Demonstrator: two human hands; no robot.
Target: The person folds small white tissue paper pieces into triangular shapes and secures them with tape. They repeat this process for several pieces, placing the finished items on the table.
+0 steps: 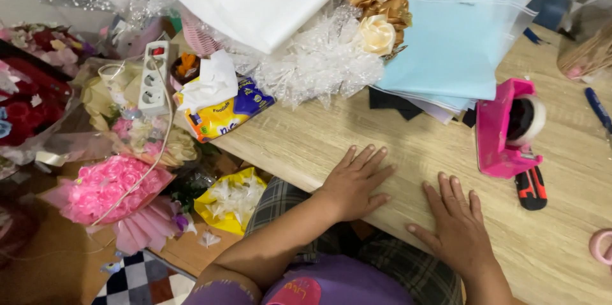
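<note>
Left hand [352,181] and right hand [454,228] lie flat, fingers spread, holding nothing, on the light wooden table [408,152]; pink tape dispenser [507,128] beyond the right hand untouched.

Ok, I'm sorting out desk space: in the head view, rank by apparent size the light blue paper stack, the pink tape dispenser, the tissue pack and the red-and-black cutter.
1. light blue paper stack
2. pink tape dispenser and tissue pack: look much alike, so unranked
3. red-and-black cutter
</note>
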